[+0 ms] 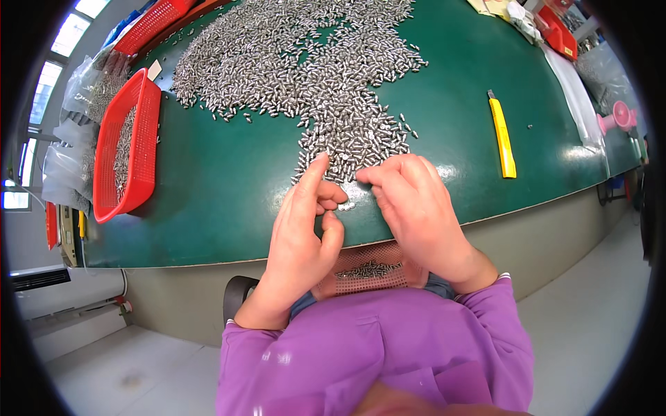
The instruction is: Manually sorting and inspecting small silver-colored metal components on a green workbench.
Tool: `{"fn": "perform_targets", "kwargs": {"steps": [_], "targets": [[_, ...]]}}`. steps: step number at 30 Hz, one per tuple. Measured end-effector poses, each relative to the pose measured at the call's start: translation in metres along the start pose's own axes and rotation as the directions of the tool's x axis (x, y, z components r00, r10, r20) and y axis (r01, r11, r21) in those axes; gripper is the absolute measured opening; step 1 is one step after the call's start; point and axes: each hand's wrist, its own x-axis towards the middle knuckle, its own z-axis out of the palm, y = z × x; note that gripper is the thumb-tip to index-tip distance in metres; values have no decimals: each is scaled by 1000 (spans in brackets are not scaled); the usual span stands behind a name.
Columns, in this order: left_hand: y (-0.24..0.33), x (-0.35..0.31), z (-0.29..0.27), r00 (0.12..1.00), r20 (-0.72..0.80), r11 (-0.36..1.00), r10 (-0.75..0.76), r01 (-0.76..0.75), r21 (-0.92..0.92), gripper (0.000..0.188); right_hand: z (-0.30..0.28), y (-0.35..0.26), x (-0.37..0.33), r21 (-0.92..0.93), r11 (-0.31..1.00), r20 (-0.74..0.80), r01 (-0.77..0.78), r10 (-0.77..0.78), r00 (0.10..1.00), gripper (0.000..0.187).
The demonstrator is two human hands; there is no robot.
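A large pile of small, pointed metal parts (347,114) covers the far middle of the table and narrows towards me. At its near left edge is my left hand (302,225), with the index finger stretched out, the thumb apart and the other fingers bent. A few of the metal parts (346,206) lie on the table beside those bent fingertips. My right hand (420,211) is at the near right edge of the pile, its fingers curled together and fingertips at the parts. Whatever it may pinch is hidden.
The table (222,187) is green. A red basket (147,163) holding metal parts stands on the left, with plastic bags (73,163) beyond it. A yellow utility knife (503,139) lies on the right. Below the table edge, a pink basket (368,281) with parts rests on my lap.
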Motion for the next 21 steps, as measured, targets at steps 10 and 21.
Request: {"fn": "perform_targets", "kwargs": {"steps": [10, 21], "targets": [[-1, 0, 1, 1000, -11, 999, 7, -6, 43, 81, -6, -1, 1, 46, 998, 111, -31, 26, 993, 19], [0, 1, 1, 1000, -4, 1000, -16, 16, 21, 80, -7, 0, 2, 84, 994, 110, -73, 63, 992, 22]]}}
